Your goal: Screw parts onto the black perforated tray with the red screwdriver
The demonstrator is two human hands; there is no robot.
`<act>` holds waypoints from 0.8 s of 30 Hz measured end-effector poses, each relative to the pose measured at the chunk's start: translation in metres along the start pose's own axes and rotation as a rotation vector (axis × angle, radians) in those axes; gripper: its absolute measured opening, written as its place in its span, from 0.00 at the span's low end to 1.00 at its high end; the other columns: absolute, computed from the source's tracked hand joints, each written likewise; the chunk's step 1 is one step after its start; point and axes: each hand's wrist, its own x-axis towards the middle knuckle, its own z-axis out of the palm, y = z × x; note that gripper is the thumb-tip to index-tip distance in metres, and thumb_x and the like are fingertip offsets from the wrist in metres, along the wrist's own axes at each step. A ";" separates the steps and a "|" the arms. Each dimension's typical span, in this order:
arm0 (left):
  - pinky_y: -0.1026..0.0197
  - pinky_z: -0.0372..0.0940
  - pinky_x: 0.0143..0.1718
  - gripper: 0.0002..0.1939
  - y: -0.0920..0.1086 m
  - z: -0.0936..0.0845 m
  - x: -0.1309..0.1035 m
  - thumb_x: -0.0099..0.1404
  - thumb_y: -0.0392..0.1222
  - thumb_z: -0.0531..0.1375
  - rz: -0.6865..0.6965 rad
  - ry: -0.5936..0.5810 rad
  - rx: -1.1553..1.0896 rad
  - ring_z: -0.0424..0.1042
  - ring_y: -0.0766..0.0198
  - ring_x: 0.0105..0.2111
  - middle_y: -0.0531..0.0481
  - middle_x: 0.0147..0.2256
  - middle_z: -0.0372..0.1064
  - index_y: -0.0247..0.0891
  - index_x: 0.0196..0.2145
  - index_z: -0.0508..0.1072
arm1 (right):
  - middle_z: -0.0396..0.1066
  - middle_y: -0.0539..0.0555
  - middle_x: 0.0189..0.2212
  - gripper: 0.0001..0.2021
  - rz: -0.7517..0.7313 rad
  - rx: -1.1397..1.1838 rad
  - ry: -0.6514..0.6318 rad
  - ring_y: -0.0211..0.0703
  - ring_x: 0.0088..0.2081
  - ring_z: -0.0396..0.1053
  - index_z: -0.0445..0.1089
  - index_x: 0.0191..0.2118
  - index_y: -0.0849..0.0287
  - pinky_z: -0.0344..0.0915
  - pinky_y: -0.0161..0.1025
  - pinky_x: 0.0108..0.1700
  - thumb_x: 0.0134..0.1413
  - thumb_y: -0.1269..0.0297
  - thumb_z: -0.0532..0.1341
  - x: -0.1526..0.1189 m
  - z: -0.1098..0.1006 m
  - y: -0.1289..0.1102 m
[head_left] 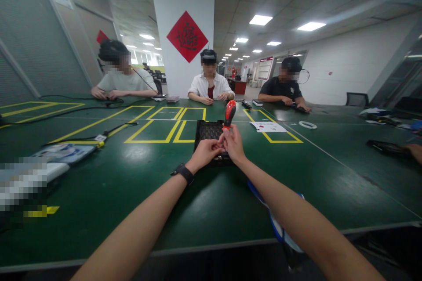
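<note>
A red and black screwdriver stands nearly upright over a black case on the green table. My right hand is closed round its lower part, just below the handle. My left hand has its thumb and fingers pinched together beside the screwdriver's shaft, low over the case; whatever lies between those fingertips is too small to make out. The screwdriver's tip is hidden by the fingers. Behind the hands, the case shows a dark patterned inside.
Yellow tape outlines mark the green table. A paper sheet and a white ring lie to the right, a cable to the left. A blue-edged object is under my right forearm. Three people sit across the table.
</note>
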 end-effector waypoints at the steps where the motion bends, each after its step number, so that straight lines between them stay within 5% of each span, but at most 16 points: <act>1: 0.68 0.57 0.26 0.13 0.001 0.000 0.000 0.55 0.46 0.57 0.020 -0.011 0.013 0.63 0.69 0.23 0.51 0.23 0.68 0.31 0.27 0.72 | 0.63 0.44 0.18 0.15 0.005 0.009 -0.005 0.26 0.12 0.52 0.57 0.42 0.58 0.48 0.25 0.14 0.53 0.53 0.52 0.000 -0.001 0.000; 7: 0.67 0.59 0.31 0.10 0.006 -0.003 0.000 0.58 0.40 0.53 0.081 -0.060 0.054 0.66 0.68 0.26 0.51 0.25 0.70 0.32 0.26 0.72 | 0.63 0.44 0.18 0.16 0.042 0.034 -0.045 0.25 0.11 0.50 0.59 0.42 0.59 0.46 0.26 0.12 0.54 0.52 0.51 0.002 -0.003 0.003; 18: 0.68 0.58 0.24 0.14 -0.001 0.002 0.002 0.51 0.48 0.60 -0.027 0.001 -0.033 0.64 0.69 0.22 0.52 0.23 0.67 0.32 0.27 0.69 | 0.60 0.41 0.16 0.13 0.008 0.031 -0.004 0.26 0.13 0.53 0.55 0.39 0.56 0.51 0.25 0.16 0.51 0.55 0.55 0.000 0.000 0.000; 24: 0.67 0.58 0.27 0.09 0.001 0.000 0.001 0.55 0.41 0.57 0.039 -0.014 0.046 0.64 0.69 0.24 0.52 0.23 0.68 0.32 0.27 0.71 | 0.63 0.43 0.18 0.14 0.031 0.039 -0.027 0.25 0.12 0.50 0.57 0.40 0.58 0.46 0.25 0.13 0.54 0.53 0.51 0.000 -0.003 0.000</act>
